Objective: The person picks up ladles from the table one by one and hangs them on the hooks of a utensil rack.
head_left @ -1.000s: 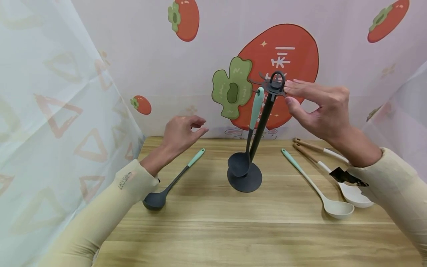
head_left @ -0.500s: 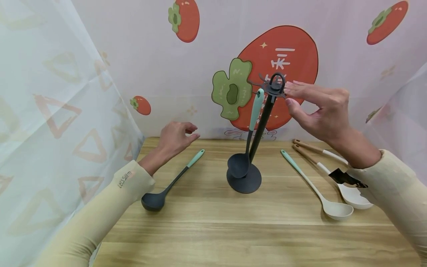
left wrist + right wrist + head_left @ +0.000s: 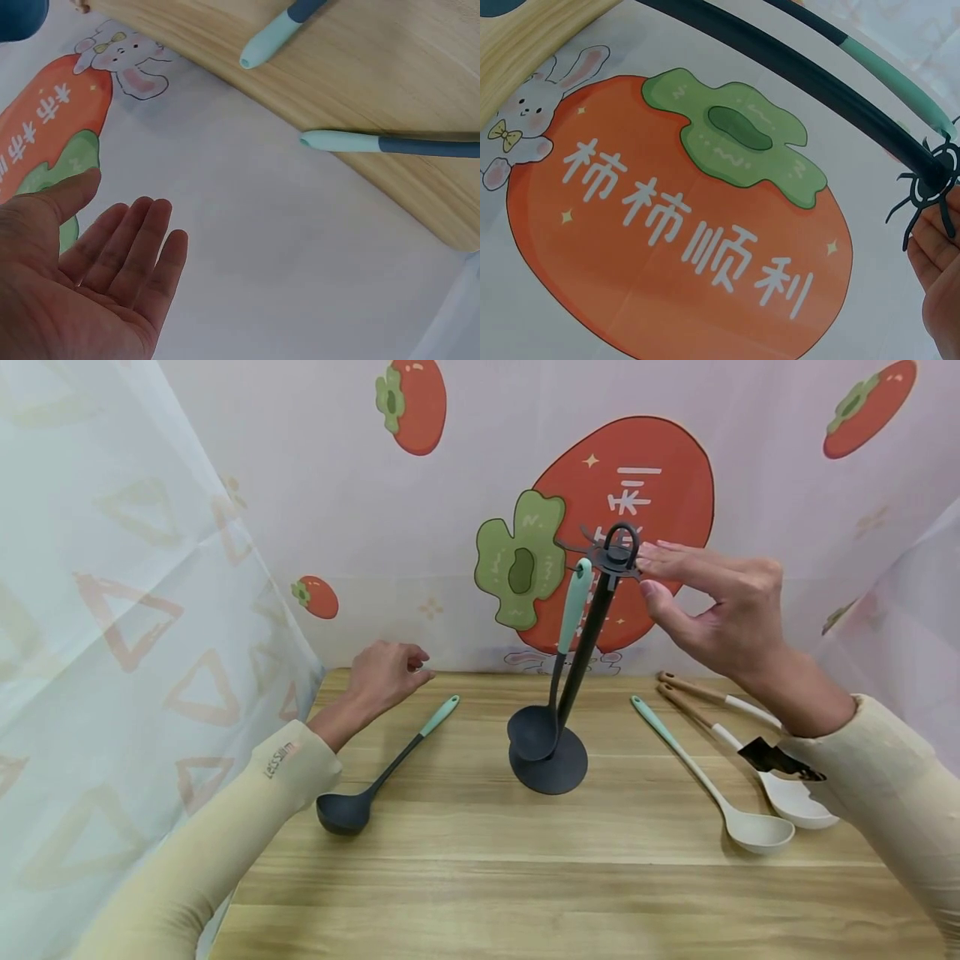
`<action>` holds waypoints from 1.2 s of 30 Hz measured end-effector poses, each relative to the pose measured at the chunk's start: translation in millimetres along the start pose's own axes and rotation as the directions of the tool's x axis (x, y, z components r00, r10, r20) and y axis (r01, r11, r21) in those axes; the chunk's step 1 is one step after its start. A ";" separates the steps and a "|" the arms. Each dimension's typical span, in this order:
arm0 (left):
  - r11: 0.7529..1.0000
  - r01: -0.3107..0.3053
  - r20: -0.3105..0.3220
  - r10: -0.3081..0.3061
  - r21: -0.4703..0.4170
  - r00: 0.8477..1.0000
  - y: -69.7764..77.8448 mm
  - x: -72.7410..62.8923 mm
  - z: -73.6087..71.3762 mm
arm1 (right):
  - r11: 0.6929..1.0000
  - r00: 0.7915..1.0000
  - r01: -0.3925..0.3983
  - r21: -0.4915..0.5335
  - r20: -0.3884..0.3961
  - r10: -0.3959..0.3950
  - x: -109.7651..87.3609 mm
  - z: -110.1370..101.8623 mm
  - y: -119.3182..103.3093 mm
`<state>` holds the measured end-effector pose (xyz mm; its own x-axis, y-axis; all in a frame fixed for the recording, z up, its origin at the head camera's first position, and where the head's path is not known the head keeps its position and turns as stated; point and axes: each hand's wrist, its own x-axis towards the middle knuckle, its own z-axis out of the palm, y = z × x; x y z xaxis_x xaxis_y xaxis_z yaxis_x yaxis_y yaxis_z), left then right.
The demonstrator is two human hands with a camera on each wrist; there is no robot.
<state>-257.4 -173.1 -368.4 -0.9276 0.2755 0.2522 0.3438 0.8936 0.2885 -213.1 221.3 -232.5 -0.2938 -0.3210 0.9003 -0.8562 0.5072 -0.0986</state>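
Observation:
A dark grey utensil stand (image 3: 588,647) with hooks round its top stands mid-table. From one hook hangs a ladle (image 3: 574,606) with a mint handle and dark bowl. My right hand (image 3: 720,602) is at the stand's top, straight fingertips right at the hooks (image 3: 917,199). My left hand (image 3: 384,675) hovers near the table's far edge with nothing in it, fingers loosely bent. Below it lies another dark ladle (image 3: 390,768) with a mint handle. In the left wrist view, a further mint handle (image 3: 341,140) with a dark shaft reaches over the edge; the left arm hides it from the head view.
On the right lie a cream ladle (image 3: 757,831) with a mint handle and two white utensils with wooden handles (image 3: 690,702), partly behind the right forearm. A printed cloth (image 3: 375,543) rises behind the wooden table (image 3: 465,893).
My left hand has moved left and slightly down, away from the stand. The hanging ladle's bowl has swung a little to the left. The right hand stays at the stand's top.

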 end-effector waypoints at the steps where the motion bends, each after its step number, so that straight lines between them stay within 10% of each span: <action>1: 1.000 0.002 0.010 -0.002 0.005 1.000 -1.2 0.0 1.3 | 1.000 1.000 0.002 -0.002 0.000 -0.002 0.0 0.0 0.1; 36: 0.995 0.034 0.260 -0.058 0.093 0.964 -15.7 0.6 39.6 | 1.000 1.000 0.007 -0.005 -0.009 -0.007 0.8 1.6 -0.3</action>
<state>-269.2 -172.9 -409.4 -0.9519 0.3062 -0.0136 0.2967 0.9316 0.2101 -213.7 219.6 -232.4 -0.2838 -0.3171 0.9049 -0.8562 0.5088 -0.0902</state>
